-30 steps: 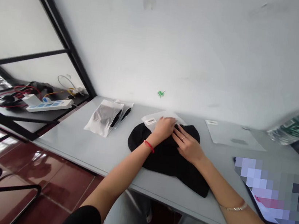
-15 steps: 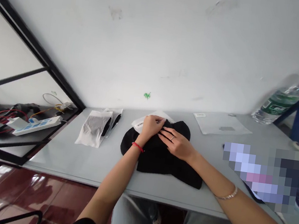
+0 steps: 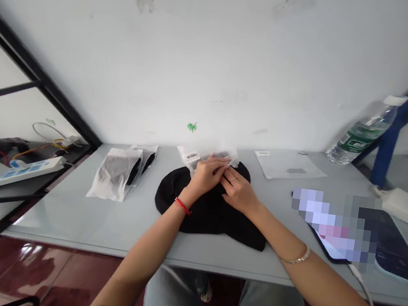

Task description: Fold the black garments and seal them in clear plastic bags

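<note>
Where left hand (image 3: 205,176) and right hand (image 3: 241,193) meet over black fabric (image 3: 206,218), fingers (image 3: 218,164) bunch close, any grip hidden.

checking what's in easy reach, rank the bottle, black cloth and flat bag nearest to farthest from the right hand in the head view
1. Black cloth: directly under the right hand.
2. Flat bag: beyond the hand, to its right.
3. Bottle: farther right, beside the blue post.

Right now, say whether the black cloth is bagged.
Unbagged: the black cloth lies on the table with most of its fabric bare.
</note>
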`<state>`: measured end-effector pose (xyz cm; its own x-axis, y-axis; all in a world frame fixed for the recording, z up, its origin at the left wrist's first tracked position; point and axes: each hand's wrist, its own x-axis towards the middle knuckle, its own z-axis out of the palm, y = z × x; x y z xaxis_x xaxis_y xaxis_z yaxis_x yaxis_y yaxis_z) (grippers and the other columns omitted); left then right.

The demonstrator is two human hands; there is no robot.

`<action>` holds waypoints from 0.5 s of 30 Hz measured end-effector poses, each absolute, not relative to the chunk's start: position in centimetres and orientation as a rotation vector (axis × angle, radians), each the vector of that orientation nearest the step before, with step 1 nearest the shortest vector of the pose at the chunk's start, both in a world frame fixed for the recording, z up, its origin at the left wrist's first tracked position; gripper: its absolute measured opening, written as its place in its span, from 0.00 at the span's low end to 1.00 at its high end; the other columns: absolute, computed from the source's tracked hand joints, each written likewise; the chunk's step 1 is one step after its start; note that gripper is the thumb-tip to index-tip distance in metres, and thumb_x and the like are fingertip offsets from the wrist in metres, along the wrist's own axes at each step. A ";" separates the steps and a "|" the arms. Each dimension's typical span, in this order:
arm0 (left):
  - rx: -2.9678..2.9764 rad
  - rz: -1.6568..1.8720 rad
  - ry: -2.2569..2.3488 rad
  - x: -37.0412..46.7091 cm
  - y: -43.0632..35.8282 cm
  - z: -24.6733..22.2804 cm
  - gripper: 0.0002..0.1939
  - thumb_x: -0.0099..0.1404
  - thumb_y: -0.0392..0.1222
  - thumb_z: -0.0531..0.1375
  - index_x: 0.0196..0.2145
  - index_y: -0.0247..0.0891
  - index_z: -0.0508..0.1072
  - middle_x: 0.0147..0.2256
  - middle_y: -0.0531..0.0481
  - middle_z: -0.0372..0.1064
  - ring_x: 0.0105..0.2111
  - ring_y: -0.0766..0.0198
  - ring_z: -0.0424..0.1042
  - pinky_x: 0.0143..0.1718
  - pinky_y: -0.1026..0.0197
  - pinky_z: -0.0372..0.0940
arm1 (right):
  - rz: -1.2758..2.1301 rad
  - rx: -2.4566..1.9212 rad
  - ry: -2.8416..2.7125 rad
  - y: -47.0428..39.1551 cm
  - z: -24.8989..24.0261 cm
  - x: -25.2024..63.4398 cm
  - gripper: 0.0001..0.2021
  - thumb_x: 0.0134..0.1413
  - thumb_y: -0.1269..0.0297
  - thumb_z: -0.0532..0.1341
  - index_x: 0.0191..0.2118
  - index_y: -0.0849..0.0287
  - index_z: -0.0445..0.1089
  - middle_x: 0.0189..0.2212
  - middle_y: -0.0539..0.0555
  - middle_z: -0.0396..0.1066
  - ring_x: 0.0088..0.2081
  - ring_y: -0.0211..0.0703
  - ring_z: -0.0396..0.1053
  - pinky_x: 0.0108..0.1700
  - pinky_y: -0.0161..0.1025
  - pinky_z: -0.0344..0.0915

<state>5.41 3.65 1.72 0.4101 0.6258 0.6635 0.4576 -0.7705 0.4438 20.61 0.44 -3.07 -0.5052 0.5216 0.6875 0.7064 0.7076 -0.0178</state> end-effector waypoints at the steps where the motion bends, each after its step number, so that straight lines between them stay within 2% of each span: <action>1: 2.508 1.283 0.945 5.5 3.5 1.5 0.10 0.69 0.36 0.55 0.39 0.39 0.77 0.45 0.47 0.77 0.47 0.61 0.76 0.63 0.47 0.57 | -0.355 -0.974 -2.229 0.4 -3.1 20.4 0.24 0.47 0.74 0.56 0.53 0.74 0.69 0.52 0.70 0.69 0.59 0.61 0.62 0.60 0.56 0.64; 4: 2.609 1.261 0.893 6.0 3.4 0.5 0.11 0.69 0.34 0.53 0.41 0.38 0.76 0.45 0.47 0.77 0.47 0.63 0.76 0.65 0.48 0.55 | -0.362 -1.145 -2.215 0.5 -3.4 19.7 0.25 0.47 0.76 0.56 0.54 0.77 0.68 0.50 0.72 0.71 0.57 0.63 0.63 0.59 0.57 0.63; 9: 2.741 1.072 0.950 6.3 4.2 -0.2 0.12 0.69 0.32 0.53 0.42 0.37 0.76 0.46 0.46 0.76 0.47 0.62 0.75 0.64 0.48 0.56 | -0.234 -1.387 -2.212 0.8 -3.2 18.8 0.26 0.47 0.77 0.57 0.56 0.74 0.66 0.47 0.71 0.73 0.55 0.62 0.66 0.57 0.53 0.66; 12: 2.741 1.030 1.081 5.1 5.3 0.1 0.12 0.68 0.31 0.53 0.41 0.38 0.76 0.44 0.47 0.77 0.45 0.62 0.76 0.62 0.49 0.58 | -0.192 -1.401 -2.228 0.8 -2.7 18.9 0.29 0.45 0.76 0.60 0.57 0.74 0.64 0.53 0.71 0.68 0.58 0.61 0.62 0.58 0.51 0.65; 15: 2.677 1.025 1.308 2.8 5.9 0.3 0.12 0.66 0.30 0.53 0.40 0.39 0.75 0.42 0.48 0.77 0.44 0.61 0.75 0.56 0.55 0.64 | -0.179 -1.379 -2.199 0.8 -2.5 19.2 0.33 0.45 0.77 0.60 0.61 0.72 0.59 0.59 0.71 0.62 0.62 0.60 0.57 0.60 0.52 0.62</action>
<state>2.80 5.88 0.30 0.4437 0.7023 0.5566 0.7084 -0.6553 0.2621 19.18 0.83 -2.55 -0.3358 0.7970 0.5020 0.8676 0.4692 -0.1647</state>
